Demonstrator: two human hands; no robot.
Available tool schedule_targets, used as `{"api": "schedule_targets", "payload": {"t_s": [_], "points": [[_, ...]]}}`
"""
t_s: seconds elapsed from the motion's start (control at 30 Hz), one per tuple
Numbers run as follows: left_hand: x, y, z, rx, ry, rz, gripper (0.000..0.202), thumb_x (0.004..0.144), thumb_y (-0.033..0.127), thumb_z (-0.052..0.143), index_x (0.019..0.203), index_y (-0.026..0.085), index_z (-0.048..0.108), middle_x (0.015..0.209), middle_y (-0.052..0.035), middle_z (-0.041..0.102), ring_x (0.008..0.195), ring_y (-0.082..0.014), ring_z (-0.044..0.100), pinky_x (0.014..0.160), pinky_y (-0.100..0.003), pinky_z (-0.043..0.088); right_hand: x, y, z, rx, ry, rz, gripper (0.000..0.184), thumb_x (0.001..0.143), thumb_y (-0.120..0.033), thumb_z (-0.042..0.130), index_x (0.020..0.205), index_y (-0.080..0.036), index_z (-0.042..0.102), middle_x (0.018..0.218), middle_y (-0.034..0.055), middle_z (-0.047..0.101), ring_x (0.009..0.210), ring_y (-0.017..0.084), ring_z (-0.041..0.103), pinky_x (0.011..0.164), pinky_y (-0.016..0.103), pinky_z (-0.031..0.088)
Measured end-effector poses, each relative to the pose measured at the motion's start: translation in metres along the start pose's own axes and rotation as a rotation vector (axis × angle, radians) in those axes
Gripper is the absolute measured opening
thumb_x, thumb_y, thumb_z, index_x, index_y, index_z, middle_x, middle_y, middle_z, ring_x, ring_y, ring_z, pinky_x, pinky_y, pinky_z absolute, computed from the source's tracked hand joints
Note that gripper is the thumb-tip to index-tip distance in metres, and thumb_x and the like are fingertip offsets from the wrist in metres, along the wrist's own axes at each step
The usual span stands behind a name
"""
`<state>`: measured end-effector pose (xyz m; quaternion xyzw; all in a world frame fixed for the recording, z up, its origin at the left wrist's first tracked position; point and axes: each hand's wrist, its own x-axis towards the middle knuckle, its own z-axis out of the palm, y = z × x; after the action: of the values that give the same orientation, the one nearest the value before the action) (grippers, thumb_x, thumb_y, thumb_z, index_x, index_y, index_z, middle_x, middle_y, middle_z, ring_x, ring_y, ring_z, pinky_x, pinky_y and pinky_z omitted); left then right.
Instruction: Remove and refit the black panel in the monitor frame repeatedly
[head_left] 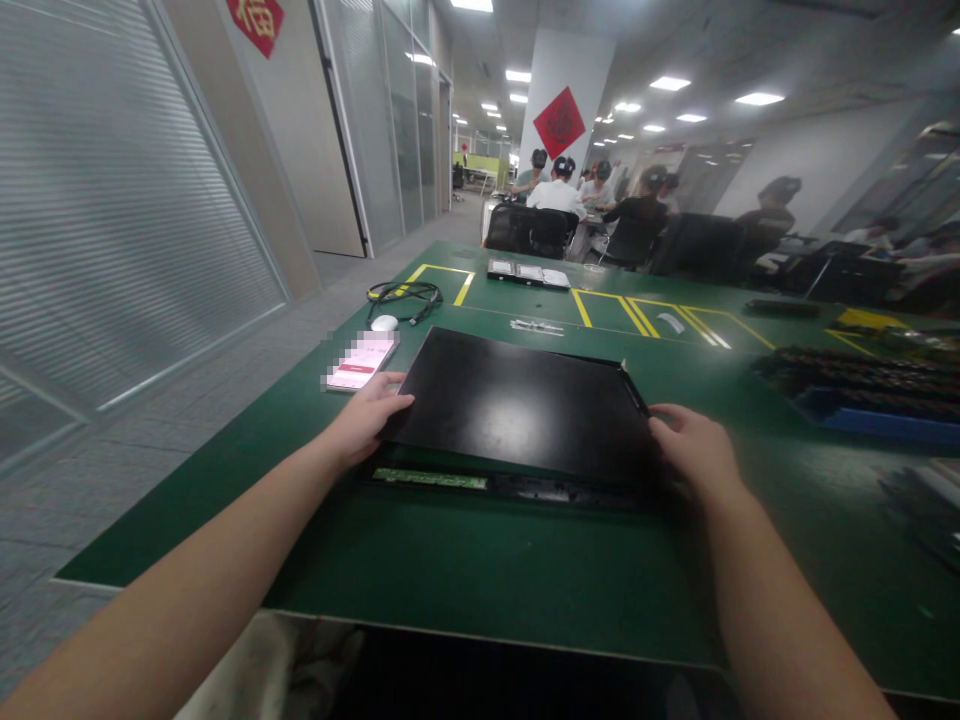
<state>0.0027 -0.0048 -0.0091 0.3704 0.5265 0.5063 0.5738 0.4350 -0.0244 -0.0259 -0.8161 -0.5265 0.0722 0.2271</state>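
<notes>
A flat black panel (pixel 525 400) lies on the green table (pixel 480 580), resting over a dark chassis whose near edge shows a green circuit strip (pixel 431 479). My left hand (pixel 364 420) grips the panel's near left corner, fingers curled over its edge. My right hand (pixel 694 450) holds the near right corner, fingers wrapped round the side.
A phone with a pink screen (pixel 361 362), a white mouse (pixel 384 323) and a coiled black cable (pixel 405 293) lie at the left. A blue tray of dark parts (pixel 862 390) sits at the right. Several seated people (pixel 559 195) work at far tables.
</notes>
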Motion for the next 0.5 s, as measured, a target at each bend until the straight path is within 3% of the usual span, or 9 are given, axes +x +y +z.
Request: {"api": "schedule_targets", "payload": {"t_s": [0.5], "points": [[-0.0025,0.0017,0.0029,-0.011,0.039,-0.001,0.034,0.074,0.0,0.064,0.103,0.017,0.058,0.064,0.0014,0.073,0.049,-0.0161,0.069,0.046,-0.023,0.055,-0.0036,-0.0074,-0.0044,-0.086,-0.029,0.042,0.04,0.084,-0.042,0.052,0.108,-0.025,0.08,0.08,0.0063,0.076,0.067,0.023,0.068,0.067,0.035,0.05]]}}
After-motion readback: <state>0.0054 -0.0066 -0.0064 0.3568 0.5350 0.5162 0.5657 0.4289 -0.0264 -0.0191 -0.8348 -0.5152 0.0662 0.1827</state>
